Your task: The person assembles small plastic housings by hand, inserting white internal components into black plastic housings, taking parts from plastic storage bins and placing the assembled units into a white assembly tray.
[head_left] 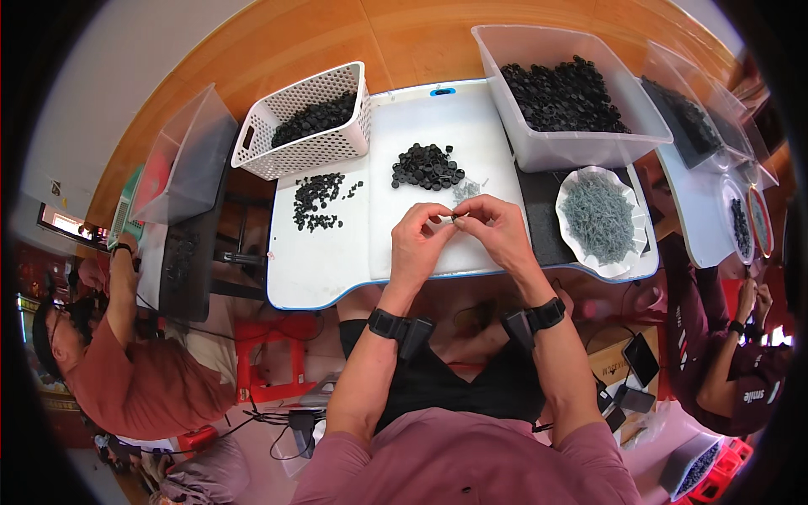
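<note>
Head view: basket [307, 135] and tub [572, 93] hold black caps; left hand [418, 240] and right hand [497, 229] pinch a tiny part [455, 219], direction unclear.

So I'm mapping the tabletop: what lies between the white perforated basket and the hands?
In the head view, a scattered patch of small black parts lies on the white table between the white basket and the hands.

From my remote feed: I see the wearer's bare forearms, each with a black band at the wrist carrying a small black box on its underside. The left hand [418, 238] and right hand [495, 227] wear no gloves or rings. A dusty-pink short-sleeved shirt covers the shoulders, with black shorts over the lap below.
</note>
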The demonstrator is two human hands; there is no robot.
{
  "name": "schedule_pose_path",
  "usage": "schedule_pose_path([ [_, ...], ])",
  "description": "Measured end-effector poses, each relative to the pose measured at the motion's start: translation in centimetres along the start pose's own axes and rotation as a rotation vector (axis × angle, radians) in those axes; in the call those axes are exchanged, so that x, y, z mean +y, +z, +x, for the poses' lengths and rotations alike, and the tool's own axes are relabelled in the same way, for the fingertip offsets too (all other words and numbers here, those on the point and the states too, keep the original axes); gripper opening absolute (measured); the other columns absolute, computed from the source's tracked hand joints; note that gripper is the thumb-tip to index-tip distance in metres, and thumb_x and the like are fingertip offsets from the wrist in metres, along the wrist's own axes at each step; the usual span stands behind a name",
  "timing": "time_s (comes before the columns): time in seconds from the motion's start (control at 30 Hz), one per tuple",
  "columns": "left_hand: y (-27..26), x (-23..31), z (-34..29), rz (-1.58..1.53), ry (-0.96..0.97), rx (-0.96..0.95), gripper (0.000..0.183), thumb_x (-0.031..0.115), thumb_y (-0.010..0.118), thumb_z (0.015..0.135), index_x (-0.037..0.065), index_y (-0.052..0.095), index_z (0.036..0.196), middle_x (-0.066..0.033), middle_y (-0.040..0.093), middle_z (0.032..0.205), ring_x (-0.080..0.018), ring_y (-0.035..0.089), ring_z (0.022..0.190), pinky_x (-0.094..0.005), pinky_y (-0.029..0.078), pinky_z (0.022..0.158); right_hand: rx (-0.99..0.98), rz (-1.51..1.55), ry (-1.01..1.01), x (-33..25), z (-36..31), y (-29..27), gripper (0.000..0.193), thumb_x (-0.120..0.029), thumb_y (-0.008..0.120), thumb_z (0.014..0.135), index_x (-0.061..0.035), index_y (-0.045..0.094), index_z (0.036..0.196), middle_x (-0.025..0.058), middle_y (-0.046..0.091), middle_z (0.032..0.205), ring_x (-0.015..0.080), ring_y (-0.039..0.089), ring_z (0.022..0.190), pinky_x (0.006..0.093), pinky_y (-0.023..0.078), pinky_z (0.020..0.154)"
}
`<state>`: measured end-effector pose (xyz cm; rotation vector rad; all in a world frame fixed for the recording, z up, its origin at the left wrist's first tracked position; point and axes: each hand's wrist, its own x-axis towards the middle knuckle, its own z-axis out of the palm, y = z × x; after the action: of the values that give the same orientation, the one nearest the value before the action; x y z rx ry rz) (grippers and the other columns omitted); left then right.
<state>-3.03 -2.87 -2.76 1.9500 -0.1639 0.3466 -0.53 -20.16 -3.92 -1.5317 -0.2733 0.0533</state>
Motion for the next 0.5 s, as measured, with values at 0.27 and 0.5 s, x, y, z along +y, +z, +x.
schedule_pose_path([
  [0.27,-1.5,1.0,3.1,0.149,-0.042,0.110,0.030,0.002,0.074,0.088,0.005,0.071,0.117,-0.0100,0.068,0.101,-0.0209,0.065,0.084,-0.0328,0.055,0.076,0.219,0.014,-0.078,0.4,-0.1,0.0,0.016,-0.004,0.075,0.090,0.0000,0.077,0.105,0.0036,0.074,0.092,0.0078,0.064,0.075,0.0241,0.051,0.069],
  [0.5,-3.6,0.1,9.7,0.572,0.133,-0.155,0.037,0.016,0.079,0.086,0.008,0.073,0.121,-0.0133,0.063,0.108,-0.0327,0.063,0.105,-0.0420,0.052,0.093,0.230,-0.065,-0.059,-1.0,-0.5,0.3,0.013,-0.004,0.076,0.089,-0.0003,0.077,0.102,0.0054,0.074,0.091,0.0087,0.063,0.073,0.0248,0.051,0.068],
])
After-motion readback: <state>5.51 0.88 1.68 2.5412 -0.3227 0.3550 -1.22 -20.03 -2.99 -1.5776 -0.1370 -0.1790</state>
